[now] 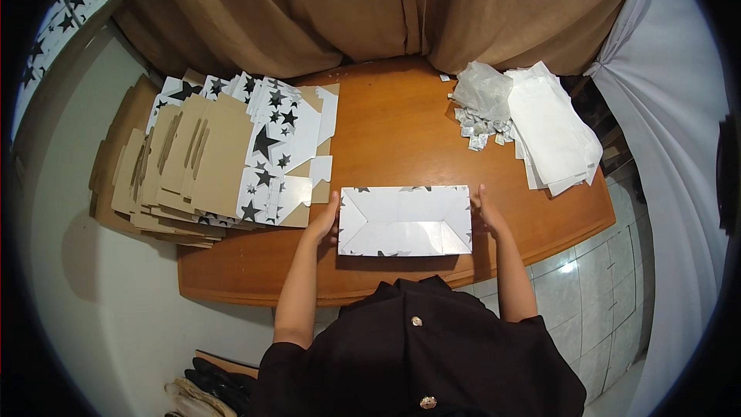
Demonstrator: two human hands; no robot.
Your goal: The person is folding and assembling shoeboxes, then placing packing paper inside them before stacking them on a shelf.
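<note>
Between my two hands is a white cardboard box (404, 216) with black and grey stars along its edges. The folded flaps of one face point up at me, pressed flat with slanting creases. My left hand (326, 221) grips the box's left side, its fingers partly hidden behind the edge. On the opposite side, my right hand (486, 211) holds the box, with one finger pointing up beside the corner. The box is over the front part of the wooden table (386, 139); whether it rests on the wood I cannot tell.
On the left lies a pile of flat star-patterned cardboard blanks (220, 158), several brown side up. A clear plastic bag (482, 89), small silvery packets (478, 137) and a stack of white sheets (549, 127) lie at the back right. Brown curtains (370, 8) hang behind the table.
</note>
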